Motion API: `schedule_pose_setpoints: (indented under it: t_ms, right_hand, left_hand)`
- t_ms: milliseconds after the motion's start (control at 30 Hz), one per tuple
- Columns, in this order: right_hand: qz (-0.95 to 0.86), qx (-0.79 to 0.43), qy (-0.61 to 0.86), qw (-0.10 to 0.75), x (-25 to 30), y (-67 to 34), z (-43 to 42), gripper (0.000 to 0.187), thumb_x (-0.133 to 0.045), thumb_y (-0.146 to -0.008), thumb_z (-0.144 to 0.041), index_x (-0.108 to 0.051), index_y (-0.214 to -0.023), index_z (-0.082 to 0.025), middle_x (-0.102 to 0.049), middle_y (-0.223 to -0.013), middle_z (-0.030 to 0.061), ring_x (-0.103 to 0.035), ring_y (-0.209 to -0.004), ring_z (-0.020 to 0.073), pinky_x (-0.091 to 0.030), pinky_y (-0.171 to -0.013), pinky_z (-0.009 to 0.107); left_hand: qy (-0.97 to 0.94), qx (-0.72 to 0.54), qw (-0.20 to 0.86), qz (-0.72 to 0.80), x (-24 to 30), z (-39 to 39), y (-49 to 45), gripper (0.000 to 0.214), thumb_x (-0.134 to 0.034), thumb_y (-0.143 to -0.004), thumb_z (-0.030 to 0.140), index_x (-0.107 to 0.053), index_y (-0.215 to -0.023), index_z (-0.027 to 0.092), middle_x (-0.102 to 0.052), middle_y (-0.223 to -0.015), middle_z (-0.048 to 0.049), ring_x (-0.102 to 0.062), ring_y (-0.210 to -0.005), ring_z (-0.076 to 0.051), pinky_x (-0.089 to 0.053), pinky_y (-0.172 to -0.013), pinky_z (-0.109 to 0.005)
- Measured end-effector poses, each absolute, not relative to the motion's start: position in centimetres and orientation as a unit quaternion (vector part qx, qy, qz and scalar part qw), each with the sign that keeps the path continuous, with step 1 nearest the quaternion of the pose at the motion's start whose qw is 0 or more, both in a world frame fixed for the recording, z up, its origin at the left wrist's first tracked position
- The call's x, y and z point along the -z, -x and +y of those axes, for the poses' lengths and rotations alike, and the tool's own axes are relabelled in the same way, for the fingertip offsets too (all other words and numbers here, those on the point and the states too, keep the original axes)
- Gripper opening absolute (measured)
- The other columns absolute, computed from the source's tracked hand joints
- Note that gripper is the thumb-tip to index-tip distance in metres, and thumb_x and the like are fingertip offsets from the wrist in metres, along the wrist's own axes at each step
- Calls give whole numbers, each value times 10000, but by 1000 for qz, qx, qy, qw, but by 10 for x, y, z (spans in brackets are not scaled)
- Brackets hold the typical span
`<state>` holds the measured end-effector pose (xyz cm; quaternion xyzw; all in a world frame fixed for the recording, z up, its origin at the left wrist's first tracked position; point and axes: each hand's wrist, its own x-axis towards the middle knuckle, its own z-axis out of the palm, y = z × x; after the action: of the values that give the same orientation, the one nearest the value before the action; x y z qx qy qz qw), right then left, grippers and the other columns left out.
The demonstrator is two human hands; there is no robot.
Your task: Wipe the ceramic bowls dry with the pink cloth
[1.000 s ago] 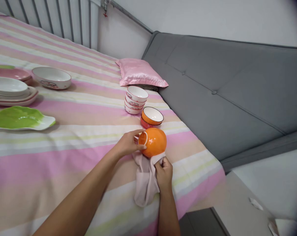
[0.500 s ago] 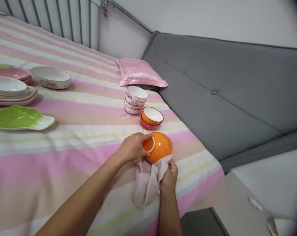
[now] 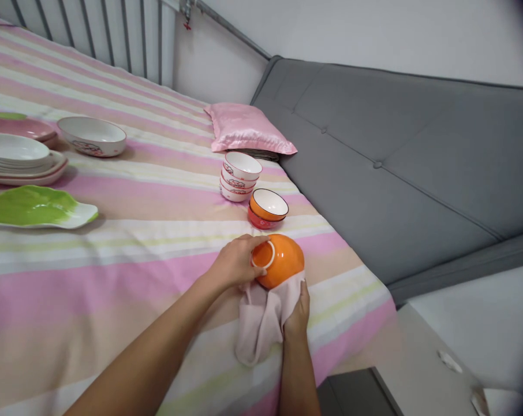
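An orange bowl (image 3: 287, 260) is tipped on its side, its white-ringed base facing left. My left hand (image 3: 238, 261) grips it at the base, fingers and thumb on either side of the ring. A pale pink cloth (image 3: 261, 323) is in my right hand (image 3: 298, 312), pressed against the bowl's lower right rim. The cloth covers part of that hand's fingers, and its loose end hangs down over the bed. Just beyond stands another orange bowl (image 3: 268, 203), nested in a red bowl (image 3: 265, 221).
Several stacked white bowls (image 3: 239, 179) stand behind the orange and red pair. Farther back lies a pink pillow (image 3: 248, 130) by the grey headboard (image 3: 395, 162). To the left are a green leaf-shaped dish (image 3: 36, 207), stacked white plates (image 3: 17, 153) and a large white bowl (image 3: 92, 138).
My right hand has shifted slightly along the bowl's rim with the cloth, its fingers now straighter. My left hand keeps the same hold on the orange bowl.
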<state>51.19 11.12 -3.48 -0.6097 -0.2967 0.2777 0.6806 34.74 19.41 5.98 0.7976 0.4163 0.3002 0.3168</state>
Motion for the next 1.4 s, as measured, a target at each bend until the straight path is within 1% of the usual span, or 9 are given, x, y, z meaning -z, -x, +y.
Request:
schedule_pose_setpoints:
  t_ms: [100,233,400,600,767,900,1067,1200,1400]
  right_hand:
    - [-371,-299,590,652,25,-508,113,481,-473,-840,-484,-580,-1194,-175,-665,-1101,82,-618,-1015,212,-483,-866,332]
    - [-434,-293,581,623,10,-501,115,424,-451,-865,-421,-560,-1195,-179,-662,-1117,82,-616,-1016,204,-463,-876,319]
    - [-483,-285,583,589,9,-499,115,329,-478,-852,-314,-560,-1147,-193,-667,-1038,50,-613,-948,182,-454,-849,301]
    - [-499,-301,583,567,16,-501,117,274,-498,-832,-266,-560,-1091,-199,-655,-1059,49,-593,-982,178,-431,-888,312]
    - [-477,-315,574,586,15,-501,118,269,-556,-798,-289,-582,-1046,-187,-669,-1023,50,-607,-945,180,-453,-858,310]
    - [-409,-337,553,643,12,-500,116,336,-608,-749,-327,-596,-1045,-169,-692,-977,54,-633,-876,183,-491,-797,308]
    - [-340,-345,528,697,7,-497,112,445,-518,-812,-406,-558,-1189,-174,-702,-968,64,-654,-814,179,-517,-786,330]
    - [-356,-349,531,685,11,-499,114,449,-523,-816,-413,-564,-1195,-175,-698,-1004,67,-653,-874,191,-515,-800,328]
    - [-426,-332,563,626,14,-504,119,353,-542,-813,-403,-606,-1069,-168,-689,-1010,66,-629,-910,190,-478,-816,310]
  left_hand:
    - [-763,-315,361,433,-54,199,-348,703,-718,-612,221,-538,-1291,230,-626,-1130,-99,-610,-988,-267,-504,-838,-367]
    - [-719,-327,415,451,-49,203,-348,711,-732,-590,228,-545,-1276,204,-631,-1127,-104,-620,-968,-265,-517,-833,-384]
    - [-664,-343,483,456,-46,207,-346,732,-746,-560,234,-546,-1263,194,-620,-1177,-104,-635,-868,-233,-531,-793,-397]
    - [-615,-364,541,444,-42,210,-344,745,-753,-536,229,-551,-1252,177,-650,-1074,-96,-620,-873,-231,-540,-736,-368]
    - [-623,-361,528,450,-44,210,-344,764,-756,-541,260,-542,-1267,162,-620,-1105,-119,-618,-842,-226,-532,-731,-369]
    - [-666,-329,480,466,-49,207,-346,788,-771,-555,427,-544,-1261,160,-656,-991,-95,-623,-806,-230,-519,-738,-364]
    - [-697,-292,421,501,-58,200,-348,739,-735,-546,601,-608,-1137,177,-669,-887,-76,-639,-817,-255,-506,-703,-335]
    - [-698,-281,411,515,-59,199,-347,730,-685,-583,647,-602,-1144,187,-676,-898,-76,-645,-836,-263,-495,-705,-326]
    - [-672,-275,429,538,-56,203,-343,693,-631,-649,642,-594,-1161,176,-690,-929,-95,-659,-863,-278,-490,-679,-312]
